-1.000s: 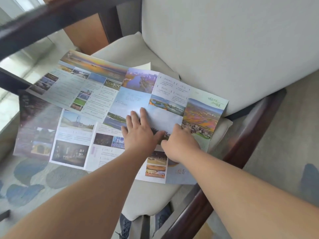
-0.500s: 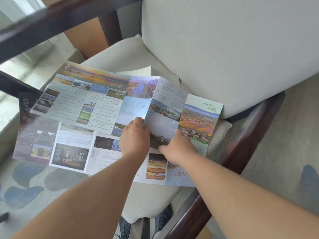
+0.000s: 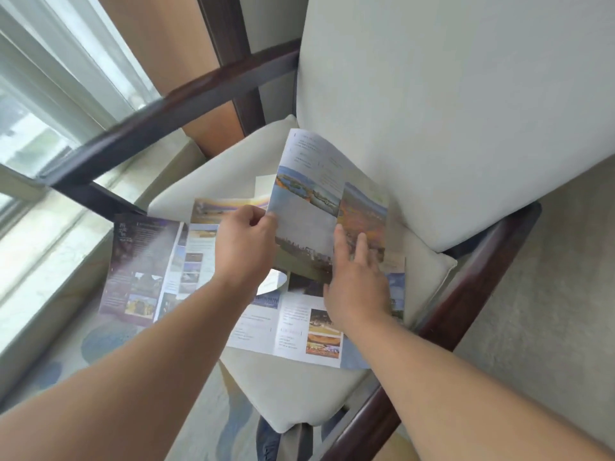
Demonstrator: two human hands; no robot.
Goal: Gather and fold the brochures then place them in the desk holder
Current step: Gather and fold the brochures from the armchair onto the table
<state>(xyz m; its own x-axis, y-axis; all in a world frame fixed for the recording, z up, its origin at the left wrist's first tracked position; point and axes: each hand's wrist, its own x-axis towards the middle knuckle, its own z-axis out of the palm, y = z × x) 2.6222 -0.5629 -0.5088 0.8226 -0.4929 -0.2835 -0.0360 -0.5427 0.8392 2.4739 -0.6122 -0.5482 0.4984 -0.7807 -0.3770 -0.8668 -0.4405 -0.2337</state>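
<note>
Upper brochure [image 3: 309,211]: lies across the middle of the seat cushion [image 3: 293,397], partly folded. Its left panels are raised off the cushion and turned over toward the right.
Left hand [image 3: 244,247]: thumb and curled fingers pinch the raised left edge of the upper brochure, above the cushion's centre.
Right hand [image 3: 357,284]: fingers straight and slightly spread, pressing the sheet flat beside the crease, over the cushion's right half.
Lower brochure [image 3: 293,331]: fully unfolded and flat beneath the upper brochure. It runs from the cushion's front right out past its left side, where the panels are dark. Blur prevents telling whether this is one sheet or two.
Desk holder: not in view.
Work done: by judgement, gathering is largely complete, as the printed sheets sit together on the cushion. The first fold of the upper brochure is in hand, and no brochure shows as fully folded.
Work left: finish creasing the upper brochure, fold the lower brochure, then carry everything to the desk holder.
Overall progress: early stage.
</note>
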